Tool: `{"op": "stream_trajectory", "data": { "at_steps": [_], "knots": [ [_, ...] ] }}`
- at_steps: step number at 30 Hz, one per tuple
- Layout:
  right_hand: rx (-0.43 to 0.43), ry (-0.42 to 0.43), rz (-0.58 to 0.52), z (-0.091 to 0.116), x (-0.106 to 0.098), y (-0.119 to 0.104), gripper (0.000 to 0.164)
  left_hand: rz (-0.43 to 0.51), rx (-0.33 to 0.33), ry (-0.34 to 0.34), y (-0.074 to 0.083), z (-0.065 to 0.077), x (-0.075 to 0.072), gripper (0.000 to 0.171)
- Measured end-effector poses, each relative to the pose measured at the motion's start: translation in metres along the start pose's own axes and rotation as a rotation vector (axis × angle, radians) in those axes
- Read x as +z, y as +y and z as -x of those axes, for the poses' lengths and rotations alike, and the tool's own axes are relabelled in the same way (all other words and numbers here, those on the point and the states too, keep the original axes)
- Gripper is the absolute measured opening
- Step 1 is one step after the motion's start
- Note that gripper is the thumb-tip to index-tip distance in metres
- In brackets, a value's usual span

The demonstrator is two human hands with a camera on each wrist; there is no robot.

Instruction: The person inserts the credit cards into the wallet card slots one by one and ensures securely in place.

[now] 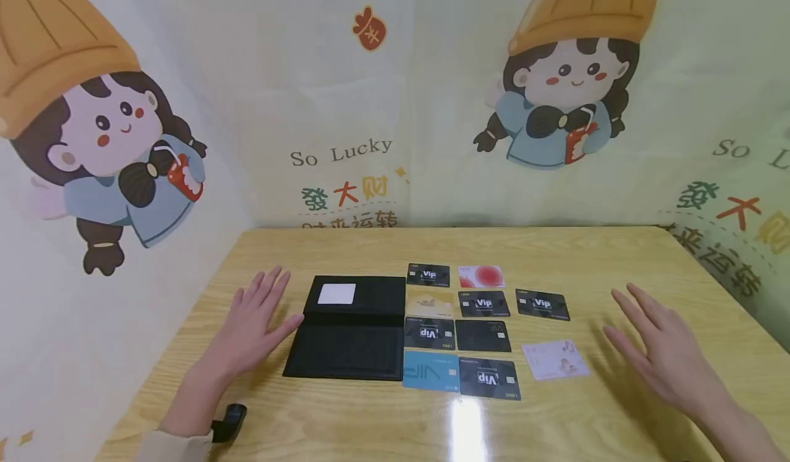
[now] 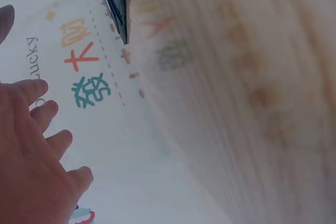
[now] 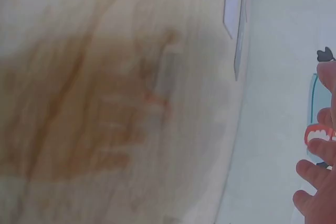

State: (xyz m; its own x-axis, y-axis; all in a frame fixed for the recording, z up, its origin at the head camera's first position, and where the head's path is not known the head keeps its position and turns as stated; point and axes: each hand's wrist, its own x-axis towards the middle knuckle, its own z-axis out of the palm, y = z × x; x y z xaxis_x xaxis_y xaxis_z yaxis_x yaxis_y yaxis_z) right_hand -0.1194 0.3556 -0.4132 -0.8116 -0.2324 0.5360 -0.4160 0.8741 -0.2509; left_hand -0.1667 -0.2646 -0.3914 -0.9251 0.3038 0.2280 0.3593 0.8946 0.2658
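Flanking an open black wallet (image 1: 347,345) and ten cards (image 1: 484,304) on a wood-grain desk (image 1: 345,417) with the left hand (image 1: 256,328) and the right hand (image 1: 666,352), with fingers straight and spread on both. Laid flat in two columns just right of the wallet: four dark Vip cards, a white card (image 1: 481,276) with red circles, a gold card (image 1: 430,304), a blue VIP card (image 1: 431,371) and a black card (image 1: 483,336) with faint lettering. Lying farther right, toward the right hand: a fifth Vip card (image 1: 543,305) and a lilac card (image 1: 555,360). Too small to read: the cards' fine print. Impossible to tell: any contact between the left thumb and the wallet's edge. Partly hidden at the left wrist: a black device (image 1: 230,422), above a cropped beige sleeve (image 1: 175,446). Reduced to a dark wedge cut by the top edge in the left wrist view: the wallet, beside blurred desk. Seen edge-on and cropped in the right wrist view: cards too oblique to identify, with the hand cut off at the frame's edge. Cropped behind: a cartoon-printed backdrop (image 1: 333,92).
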Motion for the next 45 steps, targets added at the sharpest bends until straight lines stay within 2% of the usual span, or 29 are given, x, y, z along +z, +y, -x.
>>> {"op": "stream_trajectory", "data": {
  "at_steps": [3, 9, 17, 23, 27, 34, 41, 45],
  "knots": [
    [0.0, -0.006, -0.036, -0.005, 0.0, -0.005, 0.062, 0.001, -0.012, -0.015, -0.001, 0.001, -0.003, 0.086],
    [0.076, -0.104, -0.128, -0.009, -0.001, -0.014, 0.067, 0.068, -0.004, -0.037, 0.0, 0.0, -0.005, 0.088],
    [0.102, -0.145, -0.137, -0.01, 0.002, -0.017, 0.069, 0.098, -0.006, -0.045, 0.003, -0.006, -0.003, 0.09],
    [0.112, -0.184, -0.139, -0.013, 0.001, -0.021, 0.063, 0.122, 0.009, -0.04, 0.004, -0.006, -0.002, 0.09],
    [0.104, -0.229, -0.123, -0.016, 0.001, -0.025, 0.061, 0.146, 0.005, -0.046, 0.004, -0.005, 0.0, 0.09],
    [0.069, -0.264, -0.11, -0.019, 0.003, -0.03, 0.065, 0.3, -0.03, -0.073, 0.005, -0.006, 0.002, 0.089],
    [0.034, -0.292, -0.123, -0.02, 0.006, -0.032, 0.062, 0.322, -0.021, -0.061, 0.006, -0.005, 0.006, 0.089],
    [0.026, -0.354, -0.131, -0.022, 0.007, -0.033, 0.063, 0.347, -0.01, -0.048, 0.007, -0.003, 0.01, 0.09]
  ]
}}
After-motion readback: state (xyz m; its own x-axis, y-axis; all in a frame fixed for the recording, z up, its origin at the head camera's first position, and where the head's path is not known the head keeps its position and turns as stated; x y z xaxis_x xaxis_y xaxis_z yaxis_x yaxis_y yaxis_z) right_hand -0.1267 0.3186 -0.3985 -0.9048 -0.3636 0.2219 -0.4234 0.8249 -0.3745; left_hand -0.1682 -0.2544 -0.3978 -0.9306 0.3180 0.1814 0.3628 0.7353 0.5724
